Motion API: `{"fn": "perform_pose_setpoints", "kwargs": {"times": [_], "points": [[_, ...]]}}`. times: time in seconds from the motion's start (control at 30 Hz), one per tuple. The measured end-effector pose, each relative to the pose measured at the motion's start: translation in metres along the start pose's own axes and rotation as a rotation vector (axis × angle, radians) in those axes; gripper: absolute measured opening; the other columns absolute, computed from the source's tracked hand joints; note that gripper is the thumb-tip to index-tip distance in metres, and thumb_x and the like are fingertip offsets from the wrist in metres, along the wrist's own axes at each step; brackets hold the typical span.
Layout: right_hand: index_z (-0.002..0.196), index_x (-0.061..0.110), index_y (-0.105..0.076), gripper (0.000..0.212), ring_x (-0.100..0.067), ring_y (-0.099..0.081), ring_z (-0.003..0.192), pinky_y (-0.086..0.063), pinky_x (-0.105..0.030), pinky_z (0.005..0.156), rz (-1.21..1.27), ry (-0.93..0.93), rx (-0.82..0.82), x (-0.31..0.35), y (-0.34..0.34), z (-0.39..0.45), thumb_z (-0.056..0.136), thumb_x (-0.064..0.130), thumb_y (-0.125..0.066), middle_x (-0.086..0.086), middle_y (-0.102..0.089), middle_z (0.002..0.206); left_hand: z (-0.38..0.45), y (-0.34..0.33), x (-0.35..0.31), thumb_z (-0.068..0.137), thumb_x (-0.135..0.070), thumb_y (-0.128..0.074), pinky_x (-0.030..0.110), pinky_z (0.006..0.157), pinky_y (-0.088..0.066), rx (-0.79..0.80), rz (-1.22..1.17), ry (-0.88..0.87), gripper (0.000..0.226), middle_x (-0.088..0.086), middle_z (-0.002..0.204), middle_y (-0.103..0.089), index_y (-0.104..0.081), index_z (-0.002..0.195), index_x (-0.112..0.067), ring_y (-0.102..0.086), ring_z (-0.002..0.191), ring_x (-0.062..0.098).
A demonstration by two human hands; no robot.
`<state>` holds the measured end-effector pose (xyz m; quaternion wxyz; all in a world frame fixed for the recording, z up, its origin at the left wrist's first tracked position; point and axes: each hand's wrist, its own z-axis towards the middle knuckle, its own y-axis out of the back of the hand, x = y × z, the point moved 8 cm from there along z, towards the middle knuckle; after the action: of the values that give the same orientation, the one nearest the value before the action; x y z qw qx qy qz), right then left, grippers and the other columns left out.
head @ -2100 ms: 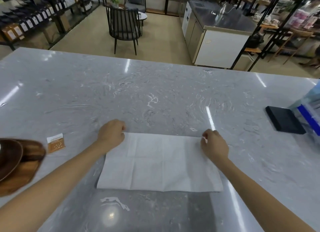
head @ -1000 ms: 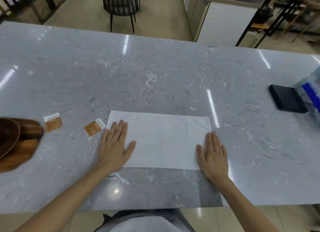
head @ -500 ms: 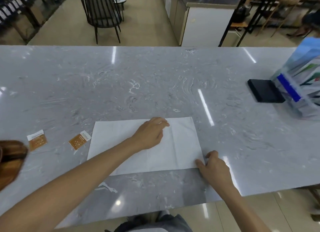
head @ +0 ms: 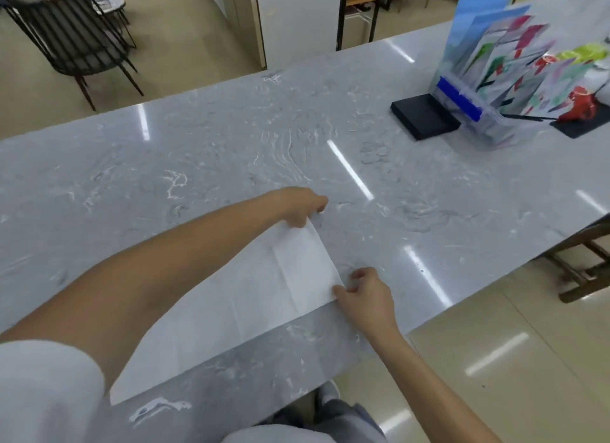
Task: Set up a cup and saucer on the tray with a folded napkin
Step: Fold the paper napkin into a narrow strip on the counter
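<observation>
**Both hands on the napkin's right end**

White napkin [head: 251, 297] lies flat on the grey marble counter [head: 231, 145]. Left hand [head: 298, 206] pinches its far right corner, right hand [head: 364, 294] pinches the near one, I think — it's blurry.

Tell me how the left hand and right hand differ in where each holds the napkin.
The left hand pinches the far right corner of the napkin; the right hand pinches the near right corner. The left arm crosses over the napkin; the right arm stays beside it. Both grips sit on the same short edge.
</observation>
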<state>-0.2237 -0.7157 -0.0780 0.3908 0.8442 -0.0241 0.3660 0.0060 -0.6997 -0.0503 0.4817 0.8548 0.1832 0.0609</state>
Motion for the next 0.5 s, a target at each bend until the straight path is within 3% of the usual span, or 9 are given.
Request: {"fn": "perform_pose_setpoints", "kwargs": {"times": [0.07, 0.2, 0.23, 0.33, 0.4, 0.5], "points": [[0.117, 0.015, -0.059, 0.039, -0.024, -0.072, 0.089, -0.058, -0.045, 0.087, 0.133, -0.062, 0.012, -0.007, -0.002, -0.001, 0.084, 0.027, -0.076, 0.004, -0.067, 0.088, 0.005, 0.004, 0.002, 0.079, -0.007, -0.068, 0.046, 0.089, -0.054, 0.026, 0.027, -0.023, 0.039, 0.005, 0.109, -0.063, -0.058, 0.115, -0.016, -0.060, 0.107, 0.030], [0.098, 0.012, -0.070, 0.015, -0.014, -0.068, 0.052, -0.062, -0.035, 0.066, 0.386, -0.157, 0.065, -0.014, -0.008, 0.001, 0.085, 0.014, -0.075, -0.004, -0.071, 0.078, 0.014, 0.007, 0.007, 0.072, -0.014, -0.072, 0.044, 0.086, -0.057, 0.075, 0.073, -0.048, 0.025, -0.011, 0.078, -0.050, -0.070, 0.096, -0.023, -0.061, 0.105, 0.028], [0.089, 0.010, -0.074, 0.004, -0.015, -0.065, 0.051, -0.059, -0.034, 0.062, 0.437, -0.159, 0.096, -0.013, -0.009, 0.002, 0.085, 0.011, -0.074, -0.007, -0.071, 0.074, 0.015, 0.006, 0.009, 0.072, -0.014, -0.072, 0.043, 0.086, -0.057, 0.081, 0.070, -0.055, 0.024, -0.010, 0.077, -0.052, -0.072, 0.095, -0.023, -0.061, 0.106, 0.027], [0.066, 0.011, -0.072, 0.020, -0.016, -0.057, 0.048, -0.051, -0.026, 0.050, 0.581, -0.179, 0.173, -0.010, -0.009, 0.004, 0.085, 0.005, -0.074, -0.006, -0.063, 0.059, 0.015, 0.007, 0.017, 0.073, -0.015, -0.072, 0.042, 0.087, -0.056, 0.041, 0.009, -0.074, 0.023, -0.003, 0.087, -0.067, -0.076, 0.095, -0.021, -0.062, 0.105, 0.025], [0.069, 0.012, -0.070, 0.020, -0.013, -0.057, 0.047, -0.049, -0.021, 0.045, 0.635, -0.179, 0.193, -0.007, -0.004, 0.007, 0.087, 0.005, -0.074, -0.003, -0.064, 0.058, 0.012, 0.011, 0.025, 0.076, -0.015, -0.075, 0.037, 0.082, -0.055, -0.012, -0.047, -0.088, 0.022, 0.004, 0.098, -0.075, -0.077, 0.098, -0.015, -0.067, 0.099, 0.025], [0.088, 0.003, -0.075, 0.006, -0.012, -0.066, 0.059, -0.055, -0.014, 0.053, 0.711, -0.165, 0.238, 0.004, 0.007, 0.017, 0.092, 0.006, -0.072, -0.009, -0.072, 0.067, 0.000, 0.026, 0.046, 0.080, -0.019, -0.079, 0.027, 0.069, -0.044, -0.106, -0.104, -0.084, 0.015, 0.005, 0.090, -0.076, -0.077, 0.092, -0.012, -0.068, 0.084, 0.024]]}}
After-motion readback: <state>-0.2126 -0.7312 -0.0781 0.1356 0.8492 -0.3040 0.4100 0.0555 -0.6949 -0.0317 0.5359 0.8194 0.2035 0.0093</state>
